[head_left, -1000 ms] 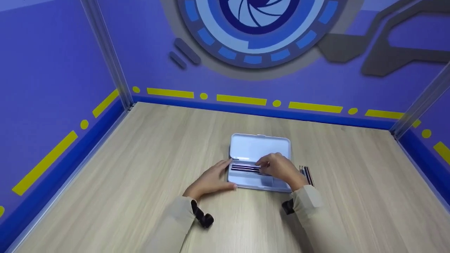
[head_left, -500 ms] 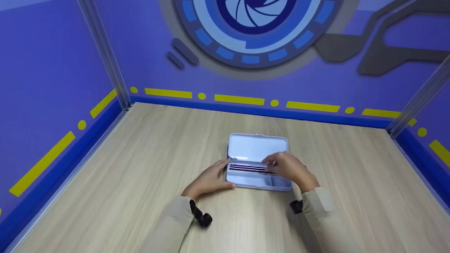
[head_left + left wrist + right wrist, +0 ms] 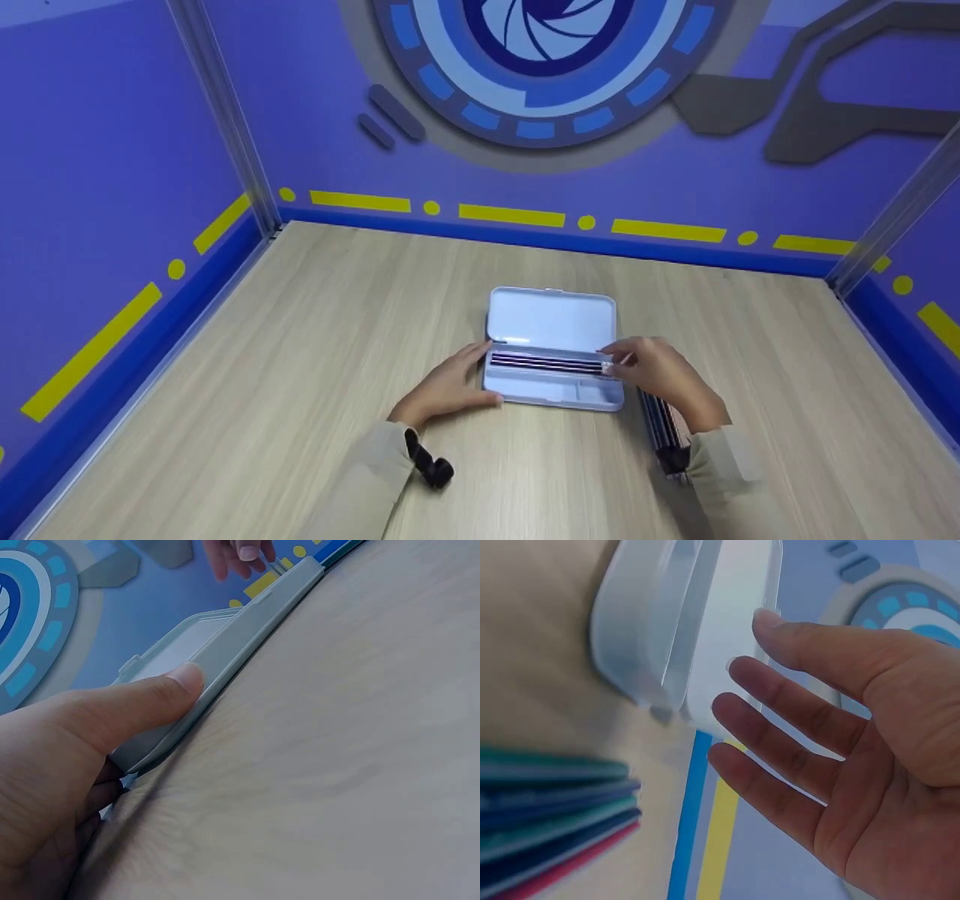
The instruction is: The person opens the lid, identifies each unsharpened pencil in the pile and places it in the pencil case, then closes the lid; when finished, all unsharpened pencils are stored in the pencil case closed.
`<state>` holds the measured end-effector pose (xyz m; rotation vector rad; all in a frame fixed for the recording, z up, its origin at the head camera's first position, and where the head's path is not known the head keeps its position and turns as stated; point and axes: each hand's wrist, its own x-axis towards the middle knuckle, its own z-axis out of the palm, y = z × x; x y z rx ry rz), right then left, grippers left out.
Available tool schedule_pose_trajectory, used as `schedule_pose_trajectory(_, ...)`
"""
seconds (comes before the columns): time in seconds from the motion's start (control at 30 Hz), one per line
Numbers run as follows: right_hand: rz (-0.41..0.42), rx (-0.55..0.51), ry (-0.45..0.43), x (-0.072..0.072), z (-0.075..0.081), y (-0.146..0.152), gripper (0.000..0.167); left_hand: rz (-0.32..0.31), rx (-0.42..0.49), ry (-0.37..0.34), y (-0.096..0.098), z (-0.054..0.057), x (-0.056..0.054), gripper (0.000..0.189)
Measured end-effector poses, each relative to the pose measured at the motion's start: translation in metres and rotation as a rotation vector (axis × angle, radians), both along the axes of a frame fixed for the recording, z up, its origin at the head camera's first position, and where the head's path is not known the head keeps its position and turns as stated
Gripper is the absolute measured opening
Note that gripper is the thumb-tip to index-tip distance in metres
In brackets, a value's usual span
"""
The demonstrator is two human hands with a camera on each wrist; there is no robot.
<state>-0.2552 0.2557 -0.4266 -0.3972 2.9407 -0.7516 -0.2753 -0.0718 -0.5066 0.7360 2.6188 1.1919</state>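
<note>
Pencils (image 3: 547,363) along the back of the open case (image 3: 551,319) are probably light, stiff, kinda slick; mid-barrel's likely the best grab. Left hand (image 3: 446,381) holds the case's left end; right hand (image 3: 664,373) is loosely spread, gripping nothing, by its right end.

No legible txt, nos., labels, brands or signs in head or either wrist view.

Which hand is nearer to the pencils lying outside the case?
Right. The right hand is at the right end of the case, close to those pencils; the left hand holds the opposite end, farther away.
</note>
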Motion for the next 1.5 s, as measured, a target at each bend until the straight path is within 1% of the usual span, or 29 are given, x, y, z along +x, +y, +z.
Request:
schedule_pose_trajectory(0.17,-0.012,-0.026,0.022,0.008,-0.005,0.016,0.029,0.002,0.006,-0.006,0.0,0.0,0.001,0.097)
schedule_pose_trajectory(0.4,-0.053,-0.066,-0.009,0.017,-0.009,0.036,0.036,0.009,-0.008,-0.007,0.0,0.0,0.001,0.097)
schedule_pose_trajectory(0.6,-0.078,-0.099,-0.006,0.024,-0.013,0.053,0.039,0.01,0.02,-0.002,0.001,0.0,0.0,0.097)
schedule_pose_trajectory(0.7,-0.104,-0.114,-0.063,0.028,-0.016,0.061,0.043,0.013,0.023,-0.002,0.001,-0.001,0.002,0.097)
schedule_pose_trajectory(0.87,-0.148,-0.112,-0.227,0.032,-0.018,0.074,0.054,0.012,0.02,-0.003,0.0,-0.004,0.004,0.099)
schedule_pose_trajectory(0.93,-0.146,-0.096,-0.26,0.031,-0.018,0.078,0.059,0.011,0.021,0.008,0.0,-0.003,0.002,0.099)
schedule_pose_trajectory(1.0,-0.135,-0.078,-0.277,0.029,-0.015,0.081,0.063,0.011,0.022,0.016,0.0,-0.002,0.0,0.099)
schedule_pose_trajectory(1.07,-0.124,-0.066,-0.293,0.029,-0.015,0.084,0.066,0.01,0.021,0.017,0.0,-0.002,-0.001,0.099)
schedule_pose_trajectory(1.2,-0.128,-0.057,-0.316,0.029,-0.016,0.084,0.064,0.005,0.026,0.018,0.0,-0.001,-0.001,0.099)
schedule_pose_trajectory(1.37,-0.117,-0.062,-0.308,0.028,-0.019,0.084,0.057,0.004,0.023,0.019,0.0,0.0,0.0,0.099)
schedule_pose_trajectory(1.43,-0.11,-0.07,-0.296,0.028,-0.02,0.084,0.054,0.007,0.019,0.009,0.0,0.0,0.0,0.098)
schedule_pose_trajectory(1.5,-0.12,-0.076,-0.291,0.029,-0.021,0.084,0.052,0.01,0.02,-0.002,0.0,0.0,0.001,0.098)
